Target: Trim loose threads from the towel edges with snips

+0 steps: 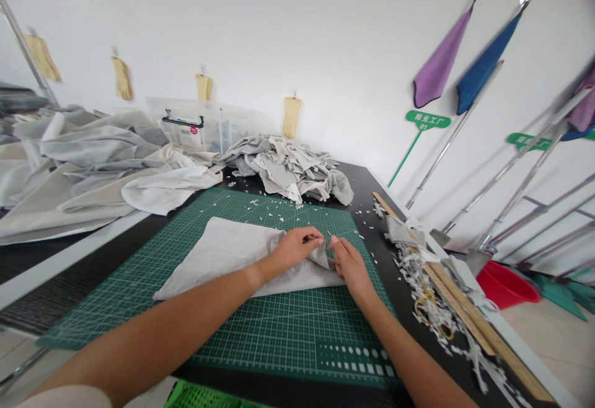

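At left lies a loose heap of pale grey fabric (93,157). Beside it, a flat, light grey cloth (227,243) rests on the green gridded cutting mat (260,333). The left hand (295,247) pinches its raised fold; the right hand (348,262) curls close by, its exact grip unclear. Good handling likely means keeping that fold taut, fingertips apart, and the cloth flat, away from the white shredded trimmings (432,293) at right.
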`<move>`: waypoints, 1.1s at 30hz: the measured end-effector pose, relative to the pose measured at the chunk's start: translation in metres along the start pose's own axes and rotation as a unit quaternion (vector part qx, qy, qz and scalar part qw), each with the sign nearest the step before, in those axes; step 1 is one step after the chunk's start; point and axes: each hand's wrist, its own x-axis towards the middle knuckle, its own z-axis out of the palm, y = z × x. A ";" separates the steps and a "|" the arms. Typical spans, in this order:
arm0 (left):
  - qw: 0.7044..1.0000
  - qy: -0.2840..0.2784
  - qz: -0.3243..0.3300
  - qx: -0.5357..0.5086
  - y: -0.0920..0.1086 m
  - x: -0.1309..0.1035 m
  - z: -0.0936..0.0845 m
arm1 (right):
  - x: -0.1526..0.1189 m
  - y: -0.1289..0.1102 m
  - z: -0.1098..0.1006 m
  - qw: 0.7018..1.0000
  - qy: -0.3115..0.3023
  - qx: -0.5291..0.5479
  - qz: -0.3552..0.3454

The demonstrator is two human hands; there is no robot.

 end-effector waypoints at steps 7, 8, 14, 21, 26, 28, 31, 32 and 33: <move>0.999 0.003 0.008 -0.049 0.005 -0.001 0.000 | 0.007 0.005 -0.003 0.999 -0.045 -0.003 -0.001; 0.999 0.004 0.007 -0.050 0.005 -0.001 0.000 | 0.008 0.006 -0.004 0.999 -0.050 -0.008 -0.004; 0.995 -0.003 -0.020 -0.095 0.000 0.005 -0.003 | 0.010 0.002 -0.008 0.999 -0.033 -0.011 0.004; 0.987 -0.071 -0.050 -0.134 0.006 0.014 -0.019 | 0.012 0.003 -0.012 1.000 -0.013 -0.024 -0.011; 0.987 -0.098 -0.031 -0.120 0.015 0.018 -0.028 | 0.011 0.003 -0.011 1.000 -0.011 -0.012 -0.004; 0.990 -0.090 -0.020 -0.109 0.018 0.019 -0.029 | 0.009 0.002 -0.009 1.000 -0.030 -0.004 0.005; 0.996 -0.060 0.011 -0.069 0.028 0.021 -0.033 | 0.008 0.002 -0.007 0.998 -0.051 -0.027 -0.008; 0.997 -0.044 0.022 -0.052 0.033 0.022 -0.035 | 0.008 0.003 -0.007 0.998 -0.047 -0.048 -0.017; 0.999 -0.027 0.032 -0.034 0.039 0.023 -0.038 | 0.009 0.003 -0.008 0.996 -0.039 -0.070 -0.026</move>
